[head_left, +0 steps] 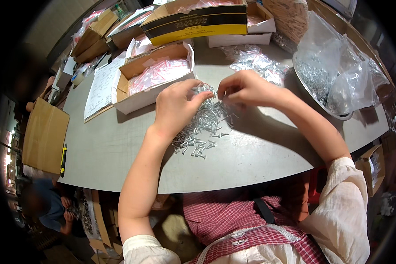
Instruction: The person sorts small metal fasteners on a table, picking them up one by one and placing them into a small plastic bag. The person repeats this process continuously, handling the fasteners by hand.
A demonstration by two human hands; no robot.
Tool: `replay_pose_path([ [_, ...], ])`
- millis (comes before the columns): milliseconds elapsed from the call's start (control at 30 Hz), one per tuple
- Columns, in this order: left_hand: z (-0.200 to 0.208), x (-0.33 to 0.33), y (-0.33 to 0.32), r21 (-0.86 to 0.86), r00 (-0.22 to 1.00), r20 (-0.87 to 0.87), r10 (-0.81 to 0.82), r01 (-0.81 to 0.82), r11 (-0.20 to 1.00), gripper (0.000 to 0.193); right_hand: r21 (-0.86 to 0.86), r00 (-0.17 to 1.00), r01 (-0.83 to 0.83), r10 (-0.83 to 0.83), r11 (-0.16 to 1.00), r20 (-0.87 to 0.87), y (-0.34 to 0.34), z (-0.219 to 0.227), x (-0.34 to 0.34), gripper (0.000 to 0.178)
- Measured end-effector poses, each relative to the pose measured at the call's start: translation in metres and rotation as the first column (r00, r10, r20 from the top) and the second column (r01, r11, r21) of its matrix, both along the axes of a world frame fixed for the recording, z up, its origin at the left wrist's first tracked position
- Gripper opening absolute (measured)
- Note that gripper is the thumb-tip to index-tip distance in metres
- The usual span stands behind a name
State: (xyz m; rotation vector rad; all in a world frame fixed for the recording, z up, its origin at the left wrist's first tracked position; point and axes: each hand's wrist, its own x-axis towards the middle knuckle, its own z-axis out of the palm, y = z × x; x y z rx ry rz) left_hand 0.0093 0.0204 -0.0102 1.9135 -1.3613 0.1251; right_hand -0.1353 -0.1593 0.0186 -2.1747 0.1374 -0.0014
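Observation:
A loose heap of small silver screws (202, 125) lies on the grey table between my two hands. My left hand (176, 103) is at the heap's far left side, fingers curled, with screws showing between thumb and forefinger. Facing it from the right, my right hand (246, 88) has its fingers bent and pinched together over the heap's far edge. Its fingertips are partly hidden, and whatever they hold is too small to make out. Just beyond my left hand stands a white cardboard box (134, 103) of small clear bags with red edges (158, 75).
Filled small bags (259, 64) lie beyond my right hand. A metal bowl (308, 90) of screws, with clear plastic (352, 75) over it, stands right. A black-and-yellow box (198, 22) is at the back. Left are a written sheet (102, 86) and a yellow-black cutter (64, 160); another person (53, 207) sits lower left.

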Motion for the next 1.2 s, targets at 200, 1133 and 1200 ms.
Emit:
replay_pose_path([
  [200, 0.005, -0.004, 0.000, 0.012, 0.977, -0.188, -0.096, 0.100, 0.995, 0.038, 0.391, 0.997, 0.025, -0.054, 0.920, 0.063, -0.021, 0.009, 0.000, 0.018],
  [1133, 0.002, -0.019, -0.001, -0.143, 0.816, -0.513, -0.265, 0.223, 0.964, 0.036, -0.316, 0.845, 0.135, 0.057, 0.939, 0.531, -0.006, 0.021, -0.006, 0.023],
  [1200, 0.008, -0.013, 0.000, -0.125, 0.772, -0.573, -0.275, 0.249, 0.960, 0.032, -0.317, 0.947, 0.057, 0.050, 0.947, 0.319, -0.011, 0.019, -0.005, 0.025],
])
